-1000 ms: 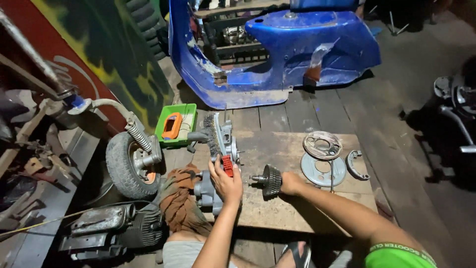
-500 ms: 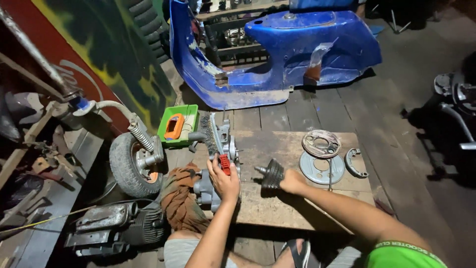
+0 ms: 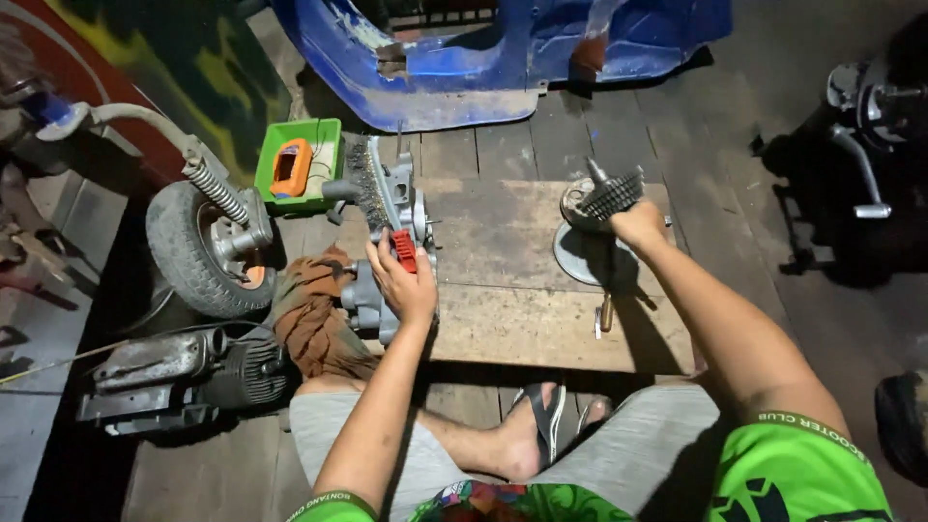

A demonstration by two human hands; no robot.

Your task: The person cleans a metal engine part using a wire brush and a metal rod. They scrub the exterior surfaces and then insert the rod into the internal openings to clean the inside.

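On the workshop floor: a person sits at a low wooden board (image 3: 541, 319) laid over dark floor planks (image 3: 503, 150), legs folded, one sandalled foot (image 3: 541, 425) tucked under the board's near edge.
Left hand: the left hand (image 3: 404, 280) rests on a grey engine casing (image 3: 387, 208) standing at the board's left end; its fingers are clamped on a red-handled wire brush (image 3: 404, 249), bristles against the metal.
Right hand: the right hand (image 3: 638, 224) is held up over the board's far right corner, fingers together around a toothed gear cluster on a shaft (image 3: 607, 193), the gears pointing up and away.
Beneath the right hand: a round metal plate (image 3: 580, 259) lies flat on the surface, with a ring-shaped part just behind it, partly hidden by the gear cluster; a small tool with a pale handle (image 3: 605, 311) lies near the plate on the person's side.
Beside the casing: a brown rag (image 3: 311, 324) is bunched against its left side, touching the person's knee.
Far left: a small wheel with tyre and coil spring (image 3: 208, 242) stands on edge; a dark engine block (image 3: 179, 372) lies on the floor in front of it.
Behind the casing: a green tray (image 3: 324, 135) holds an orange object.
Background: a blue scooter body shell (image 3: 503, 58) fills the top of the frame; dark machine parts (image 3: 865, 126) sit at the right, too dim to make out.
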